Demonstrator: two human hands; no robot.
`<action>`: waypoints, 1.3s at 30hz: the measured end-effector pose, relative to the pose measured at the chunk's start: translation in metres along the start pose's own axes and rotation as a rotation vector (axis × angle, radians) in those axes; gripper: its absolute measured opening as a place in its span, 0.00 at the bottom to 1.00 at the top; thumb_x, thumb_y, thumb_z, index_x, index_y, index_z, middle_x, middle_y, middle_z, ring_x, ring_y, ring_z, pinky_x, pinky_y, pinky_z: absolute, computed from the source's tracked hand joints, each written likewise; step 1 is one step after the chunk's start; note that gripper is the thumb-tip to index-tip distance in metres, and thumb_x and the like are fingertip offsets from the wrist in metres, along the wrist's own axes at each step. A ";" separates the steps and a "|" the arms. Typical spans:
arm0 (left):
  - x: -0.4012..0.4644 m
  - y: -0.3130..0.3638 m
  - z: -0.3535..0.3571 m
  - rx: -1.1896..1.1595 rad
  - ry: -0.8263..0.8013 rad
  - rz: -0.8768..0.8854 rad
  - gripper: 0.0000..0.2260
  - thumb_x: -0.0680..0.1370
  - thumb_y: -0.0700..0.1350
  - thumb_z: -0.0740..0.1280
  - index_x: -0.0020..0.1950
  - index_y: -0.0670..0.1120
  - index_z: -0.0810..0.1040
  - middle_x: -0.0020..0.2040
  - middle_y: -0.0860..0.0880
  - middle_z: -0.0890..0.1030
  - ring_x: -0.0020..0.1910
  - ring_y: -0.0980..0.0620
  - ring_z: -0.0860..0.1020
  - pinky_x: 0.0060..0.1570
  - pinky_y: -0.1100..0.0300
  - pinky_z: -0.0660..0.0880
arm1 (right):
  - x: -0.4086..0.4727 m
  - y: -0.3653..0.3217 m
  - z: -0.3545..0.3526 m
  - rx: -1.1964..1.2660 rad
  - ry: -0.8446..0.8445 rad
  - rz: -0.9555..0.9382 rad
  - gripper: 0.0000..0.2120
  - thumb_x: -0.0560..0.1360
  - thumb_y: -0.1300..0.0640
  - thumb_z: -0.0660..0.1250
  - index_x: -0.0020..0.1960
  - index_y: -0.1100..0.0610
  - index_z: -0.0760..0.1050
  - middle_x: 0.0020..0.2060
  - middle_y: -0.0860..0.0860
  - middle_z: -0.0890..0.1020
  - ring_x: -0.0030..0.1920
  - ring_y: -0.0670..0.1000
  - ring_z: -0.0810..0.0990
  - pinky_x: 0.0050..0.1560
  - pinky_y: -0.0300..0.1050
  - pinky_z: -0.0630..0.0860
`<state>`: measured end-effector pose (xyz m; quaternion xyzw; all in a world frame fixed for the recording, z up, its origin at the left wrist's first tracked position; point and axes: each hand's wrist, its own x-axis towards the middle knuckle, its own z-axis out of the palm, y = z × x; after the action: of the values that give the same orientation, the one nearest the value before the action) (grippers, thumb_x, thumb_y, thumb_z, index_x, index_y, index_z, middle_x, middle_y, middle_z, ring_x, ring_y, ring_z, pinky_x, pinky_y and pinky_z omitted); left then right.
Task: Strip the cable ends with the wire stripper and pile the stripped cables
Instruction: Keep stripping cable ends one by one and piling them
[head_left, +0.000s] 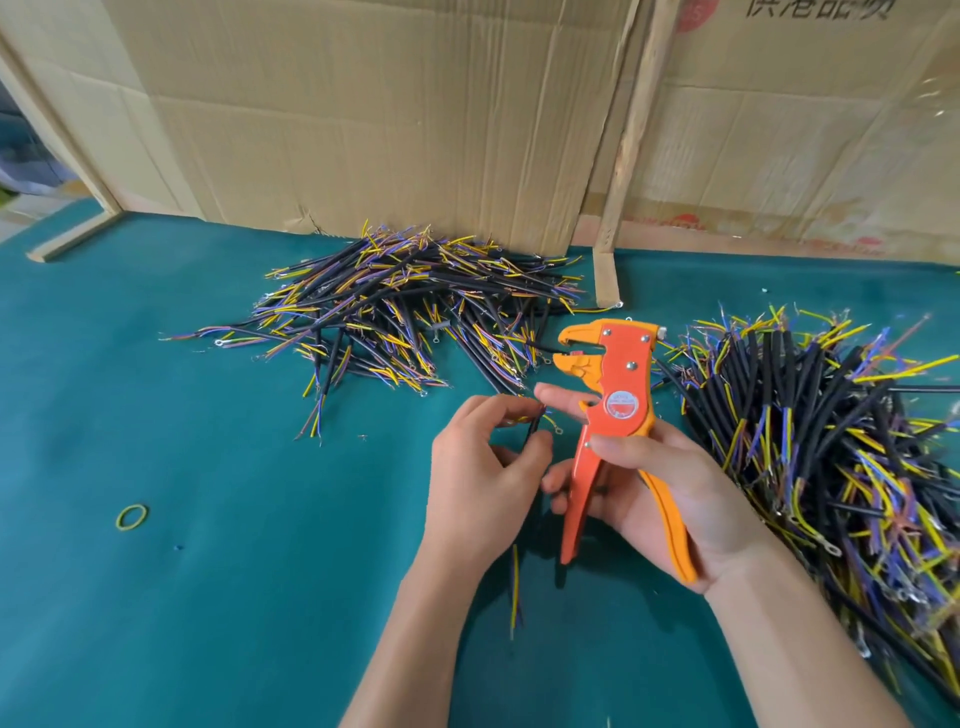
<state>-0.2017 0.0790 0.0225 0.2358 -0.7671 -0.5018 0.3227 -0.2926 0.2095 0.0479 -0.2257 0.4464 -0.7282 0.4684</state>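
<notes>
The right hand (660, 499) grips the orange and red metal wire stripper (618, 410) by its two long handles, fingers curled round them and the thumb laid across the upper handle; the tool stands nearly upright above the desk, its toothed head pointing left with the jaws parted. The left hand (483, 467), just beside it, pinches a short black sheathed cable (532, 434) near its upper end, where thin yellow and purple cores fan out. That end lies close to the right hand's extended forefinger; whether they touch is hard to tell. The cable's lower end, with yellow and purple cores, shows below the left wrist.

Both hands hover over the teal felt-covered desk (208, 597). A heap of black cables with bared coloured cores (405, 306) lies at the far middle, against a wall of brown corrugated cardboard sheets (363, 114). A larger, looser heap of similar black cables (831, 441) spreads along the right side. A small yellow-green rubber band (132, 517) lies alone on the desk to the left.
</notes>
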 end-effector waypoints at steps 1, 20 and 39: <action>0.000 0.000 -0.001 -0.012 -0.040 -0.001 0.06 0.76 0.43 0.72 0.51 0.51 0.84 0.49 0.55 0.82 0.50 0.60 0.80 0.43 0.72 0.73 | -0.001 -0.001 -0.001 0.008 0.003 -0.012 0.27 0.71 0.59 0.71 0.70 0.60 0.77 0.46 0.66 0.78 0.43 0.61 0.83 0.45 0.53 0.81; 0.003 0.005 -0.017 -0.458 0.057 -0.150 0.10 0.74 0.32 0.75 0.52 0.43 0.85 0.37 0.47 0.84 0.35 0.49 0.83 0.37 0.55 0.81 | -0.004 -0.004 -0.013 0.025 0.047 -0.014 0.25 0.72 0.58 0.71 0.68 0.63 0.77 0.67 0.62 0.79 0.46 0.62 0.85 0.49 0.56 0.82; 0.000 0.005 -0.018 0.164 0.348 0.292 0.09 0.76 0.32 0.70 0.47 0.45 0.85 0.42 0.53 0.83 0.41 0.57 0.79 0.45 0.70 0.73 | -0.005 0.000 -0.004 -0.078 -0.068 0.180 0.21 0.72 0.65 0.70 0.65 0.64 0.78 0.42 0.65 0.80 0.41 0.64 0.81 0.43 0.56 0.80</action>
<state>-0.1888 0.0693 0.0325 0.2306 -0.7641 -0.3376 0.4989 -0.2933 0.2160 0.0457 -0.2271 0.4767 -0.6573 0.5377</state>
